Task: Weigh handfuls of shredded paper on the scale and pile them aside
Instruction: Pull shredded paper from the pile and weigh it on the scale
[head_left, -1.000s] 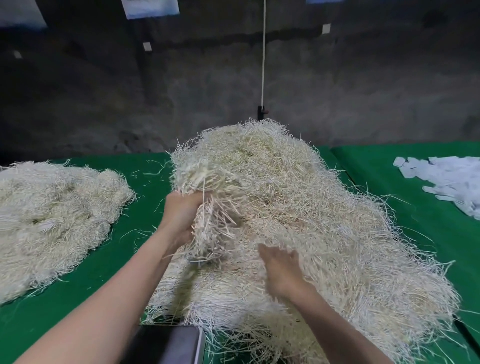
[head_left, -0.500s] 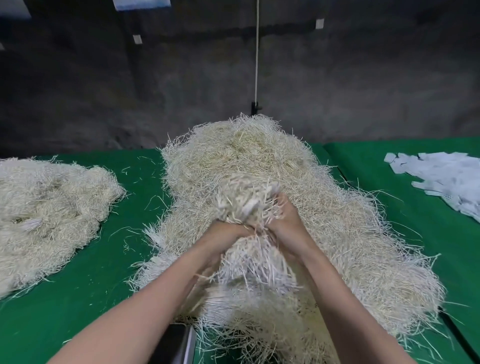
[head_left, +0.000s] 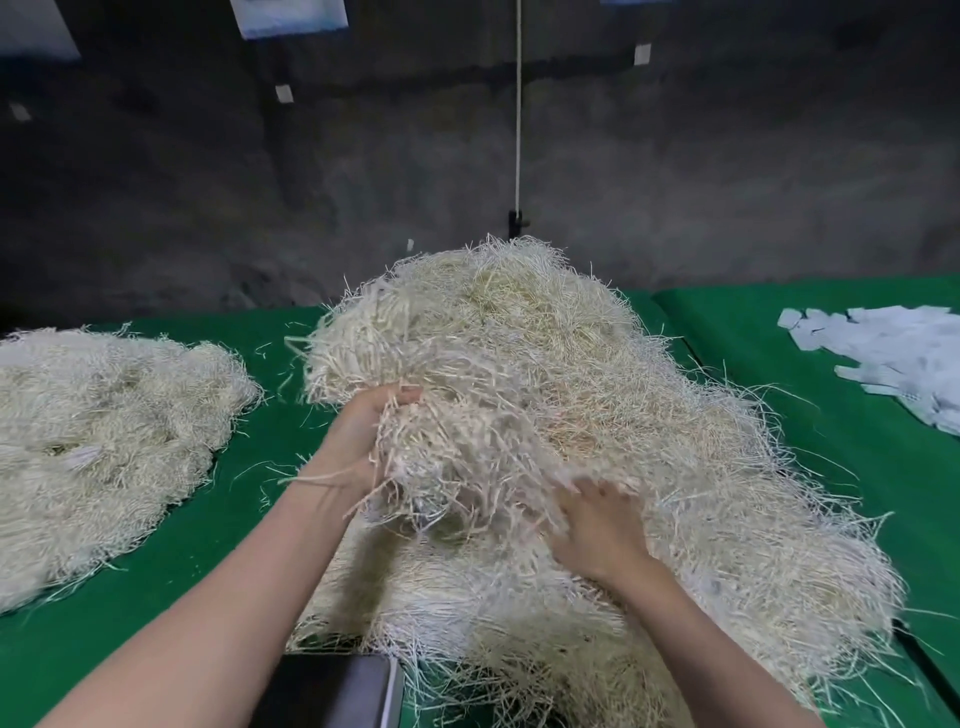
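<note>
At the left edge of the frame a low pile of shredded paper (head_left: 104, 441) lies on the green table cover (head_left: 156, 561), apart from the main heap, with loose strands scattered in the green gap between them. Right of that gap, the left hand (head_left: 358, 447) reaches in from the lower left, its thumb and fingers curled round a clump of shreds (head_left: 457, 467) that it grips at the left flank of the big heap; strands hang over the wrist. The clump is partly raised but tangled with the mass behind it. The big heap of shredded paper (head_left: 545, 338) fills the middle of the frame and rises toward the dark wall. Below it, at the bottom edge, a corner of the dark scale (head_left: 332, 691) shows, with shreds lying over its far rim. Above the heap a pale cord (head_left: 518, 104) hangs straight down the wall. Right of the clump, the right hand (head_left: 597, 525) lies back-up on the heap, its fingers spread and pressing into the shreds; the fingertips are blurred. At the far right, white paper slips (head_left: 893, 358) lie on the green cover.
</note>
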